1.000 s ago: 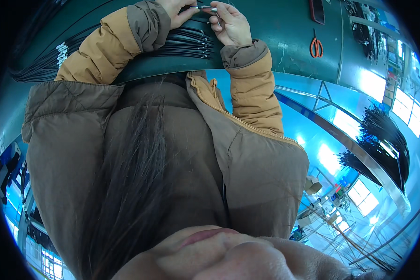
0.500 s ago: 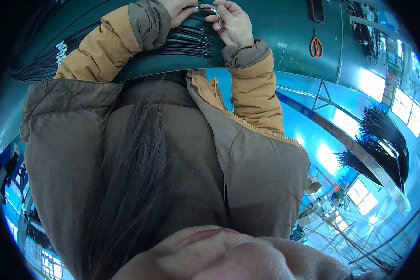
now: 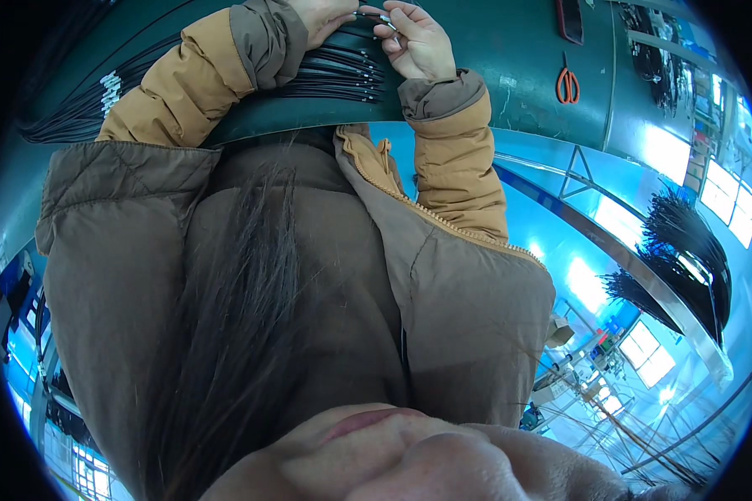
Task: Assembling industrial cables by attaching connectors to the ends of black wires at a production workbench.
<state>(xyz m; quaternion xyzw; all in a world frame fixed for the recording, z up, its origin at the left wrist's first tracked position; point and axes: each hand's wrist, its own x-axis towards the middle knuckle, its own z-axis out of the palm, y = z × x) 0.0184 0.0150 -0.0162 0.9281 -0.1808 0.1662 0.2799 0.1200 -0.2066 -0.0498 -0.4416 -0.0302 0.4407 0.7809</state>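
Near the top edge, both my hands work on one thin black cable (image 3: 371, 14) with a small shiny metal end. My left hand (image 3: 324, 20), partly cut off by the picture's edge, pinches the cable from the left. My right hand (image 3: 424, 46) has its thumb and index finger closed on the metal end, its other fingers curled. Just below the hands, a bundle of black cables (image 3: 336, 77) lies on the green tabletop (image 3: 510, 100), with small metal tips at its right end. White tags (image 3: 110, 92) mark the bundle farther left, beside my left sleeve.
Orange-handled scissors (image 3: 567, 86) lie on the table to the right, below a dark, flat phone-like object (image 3: 570, 21). More black cables (image 3: 656, 63) lie at the far right. Beyond the table edge, thick black cable bunches (image 3: 685, 259) hang by a metal rail (image 3: 643, 271).
My right hand has shifted very slightly, its fingers closing a little more around the metal end. The left hand stays nearly in place.
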